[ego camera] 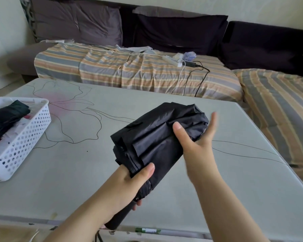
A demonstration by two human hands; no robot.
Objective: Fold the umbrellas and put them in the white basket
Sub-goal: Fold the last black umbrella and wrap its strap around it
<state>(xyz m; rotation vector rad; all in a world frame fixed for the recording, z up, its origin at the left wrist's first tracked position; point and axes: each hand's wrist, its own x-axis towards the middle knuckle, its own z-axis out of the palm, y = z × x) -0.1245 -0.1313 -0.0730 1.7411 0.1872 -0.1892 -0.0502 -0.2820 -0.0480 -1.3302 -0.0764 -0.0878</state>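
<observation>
A grey-green table (pixel 164 180) is filling the lower view, its top printed with a thin black line drawing of a large flower and a faint pink patch near the far left. The near edge is showing chipped paint and a green scrap of label.

The person is holding a black umbrella (pixel 157 137) above the middle of the table, collapsed, its cloth bunched loosely and not yet wrapped tight. The left hand (pixel 129 186) is gripping the lower part of the bundle, thumb and fingers curled round the cloth just above the black handle, which is sticking out below the palm toward the near table edge. The right hand (pixel 196 142) is lying against the right side of the cloth, thumb pressing on top, fingers straight and partly blurred behind the fabric.

A white basket (pixel 24 137) with perforated walls is sitting at the left table edge, well apart from the held umbrella. Inside it, dark folded cloth is lying over white and red material; what each piece is cannot be told.

Beyond the table, a low sofa is standing along pale walls, covered in a striped sheet (pixel 129 70) of orange, grey and cream. Dark cushions (pixel 173 30) are leaning against the back. A white power strip (pixel 171 61) with white and black cables is lying on the sheet.
</observation>
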